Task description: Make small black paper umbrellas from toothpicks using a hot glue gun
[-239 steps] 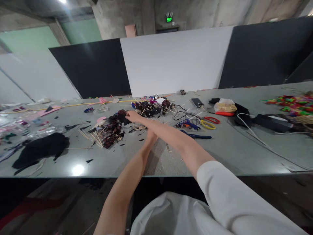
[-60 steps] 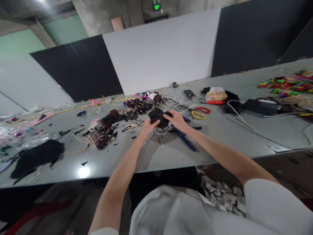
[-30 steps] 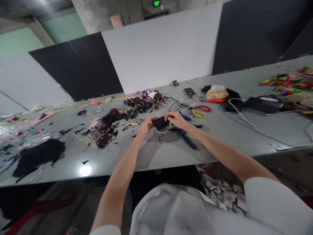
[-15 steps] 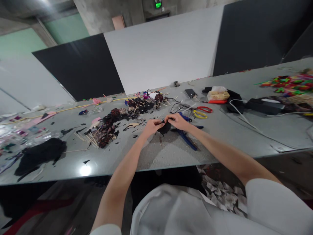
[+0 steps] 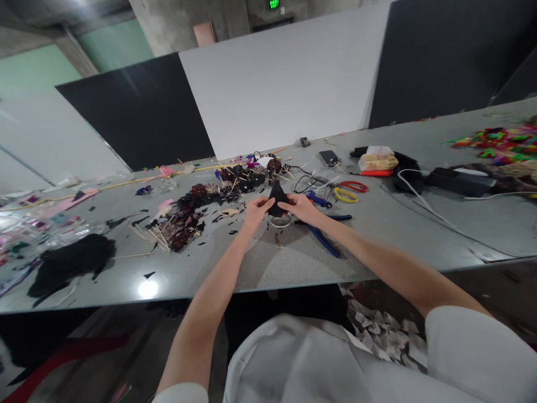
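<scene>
Between my hands is a pointed piece of black fabric (image 5: 277,200), its tip standing up. My left hand (image 5: 257,212) pinches its left edge, and my right hand (image 5: 302,209) grips the right edge. Just below the fabric lies a small round object with a pale rim (image 5: 280,221), partly covered, its kind unclear. Blue-handled pliers (image 5: 324,240) rest on the table right by my right hand. Behind that hand is a blue tool (image 5: 318,200), partly hidden.
Scissors with red and yellow handles (image 5: 346,193) lie to the right, near a phone (image 5: 329,158) and a tissue pack (image 5: 378,161). Dark clusters with sticks (image 5: 184,224) and black scraps spread left. Black cloth (image 5: 73,263) sits near the front edge (image 5: 268,290). A white cable (image 5: 432,215) crosses the right side.
The black fabric has been raised and turned so its point faces up. Both hands have moved apart to its sides, and the pale-rimmed object beneath now shows.
</scene>
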A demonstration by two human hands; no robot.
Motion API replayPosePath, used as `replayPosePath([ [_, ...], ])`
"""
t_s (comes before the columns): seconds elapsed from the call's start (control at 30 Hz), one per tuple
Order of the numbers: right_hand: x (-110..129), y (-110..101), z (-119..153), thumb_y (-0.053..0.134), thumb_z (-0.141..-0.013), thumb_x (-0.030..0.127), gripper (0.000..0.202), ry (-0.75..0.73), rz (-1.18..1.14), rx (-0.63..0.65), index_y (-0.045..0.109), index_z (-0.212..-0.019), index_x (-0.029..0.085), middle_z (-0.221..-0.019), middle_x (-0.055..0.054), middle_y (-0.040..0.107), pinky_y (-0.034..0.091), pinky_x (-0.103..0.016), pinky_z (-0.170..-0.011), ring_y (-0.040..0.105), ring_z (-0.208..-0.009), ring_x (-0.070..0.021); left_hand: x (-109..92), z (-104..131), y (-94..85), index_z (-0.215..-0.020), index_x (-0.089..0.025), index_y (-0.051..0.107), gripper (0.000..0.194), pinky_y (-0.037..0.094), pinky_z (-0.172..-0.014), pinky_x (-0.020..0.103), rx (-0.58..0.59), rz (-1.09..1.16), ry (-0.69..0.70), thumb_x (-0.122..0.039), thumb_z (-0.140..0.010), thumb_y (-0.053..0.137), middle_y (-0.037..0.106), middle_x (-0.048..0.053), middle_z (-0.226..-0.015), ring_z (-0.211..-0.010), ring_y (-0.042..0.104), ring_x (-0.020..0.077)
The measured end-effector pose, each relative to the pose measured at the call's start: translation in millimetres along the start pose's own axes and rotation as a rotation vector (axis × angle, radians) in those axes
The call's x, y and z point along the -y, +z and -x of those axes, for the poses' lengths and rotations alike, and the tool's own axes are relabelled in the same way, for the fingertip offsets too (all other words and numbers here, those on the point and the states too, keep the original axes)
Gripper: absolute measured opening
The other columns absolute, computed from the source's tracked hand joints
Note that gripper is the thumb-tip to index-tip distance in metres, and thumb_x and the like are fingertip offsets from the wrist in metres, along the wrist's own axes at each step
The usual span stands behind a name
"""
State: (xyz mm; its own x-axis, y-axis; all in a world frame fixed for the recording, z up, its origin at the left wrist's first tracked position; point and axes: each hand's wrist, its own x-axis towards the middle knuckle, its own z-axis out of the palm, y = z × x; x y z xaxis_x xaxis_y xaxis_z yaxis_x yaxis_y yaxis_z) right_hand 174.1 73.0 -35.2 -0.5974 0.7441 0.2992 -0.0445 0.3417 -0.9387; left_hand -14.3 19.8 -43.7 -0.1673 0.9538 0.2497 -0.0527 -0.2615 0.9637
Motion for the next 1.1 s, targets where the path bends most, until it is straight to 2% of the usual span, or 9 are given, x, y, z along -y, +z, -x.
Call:
replayPosePath([
  [0.2, 6, -10, 0, 0.079, -0.079, 0.064, 0.048, -0.062, 0.007, -0.087, 0.067, -0.079, 0.018, -0.069, 0.000, 0.064, 0.049, -0.028, -0.061, 0.057, -0.062, -0.0140, 8, -3, -0.6, -0.077, -0.017, 0.079, 0.040, 0.053, -0.068, 0.030, 0.025, 0.071, -0.035, -0.056, -0.073, 0.087, 0.069, 0.003, -0.072, -0.065, 0.061, 0.0141],
  [0.43, 6, -9, 0, 0.077, -0.080, 0.064, 0.046, -0.054, -0.021, -0.128, 0.068, -0.076, 0.018, -0.067, -0.001, 0.066, 0.047, -0.029, -0.058, 0.057, -0.059, -0.0146, 8, -3, -0.9, -0.075, -0.017, 0.079, 0.039, 0.053, -0.065, 0.029, 0.046, 0.091, -0.039, -0.055, -0.072, 0.088, 0.070, 0.002, -0.067, -0.060, 0.060, 0.0129],
  [0.7, 11, -9, 2, 0.075, -0.082, 0.063, 0.047, -0.036, 0.005, -0.125, 0.069, -0.075, 0.018, -0.066, -0.001, 0.066, 0.047, -0.030, -0.058, 0.057, -0.058, -0.0155, 1, -1, 2.3, -0.070, -0.016, 0.077, 0.038, 0.051, -0.065, 0.028, 0.005, 0.064, -0.022, -0.052, -0.070, 0.090, 0.067, 0.002, -0.064, -0.059, 0.059, 0.0128],
  [0.93, 12, -9, 3, 0.078, -0.079, 0.064, 0.047, -0.051, 0.008, -0.095, 0.066, -0.073, 0.018, -0.067, 0.000, 0.064, 0.047, -0.028, -0.059, 0.057, -0.061, -0.0147, 1, -1, 0.8, -0.071, -0.017, 0.077, 0.036, 0.051, -0.067, 0.029, -0.028, 0.056, -0.016, -0.050, -0.071, 0.090, 0.067, 0.002, -0.067, -0.062, 0.060, 0.0135],
  [1.1, 10, -12, 2, 0.075, -0.082, 0.062, 0.046, -0.057, 0.048, -0.102, 0.063, -0.070, 0.019, -0.064, 0.000, 0.064, 0.047, -0.028, -0.059, 0.059, -0.060, -0.0154, 2, -2, 0.0, -0.072, -0.016, 0.078, 0.037, 0.051, -0.066, 0.029, -0.025, 0.052, -0.028, -0.050, -0.068, 0.092, 0.068, 0.003, -0.066, -0.062, 0.060, 0.0134],
])
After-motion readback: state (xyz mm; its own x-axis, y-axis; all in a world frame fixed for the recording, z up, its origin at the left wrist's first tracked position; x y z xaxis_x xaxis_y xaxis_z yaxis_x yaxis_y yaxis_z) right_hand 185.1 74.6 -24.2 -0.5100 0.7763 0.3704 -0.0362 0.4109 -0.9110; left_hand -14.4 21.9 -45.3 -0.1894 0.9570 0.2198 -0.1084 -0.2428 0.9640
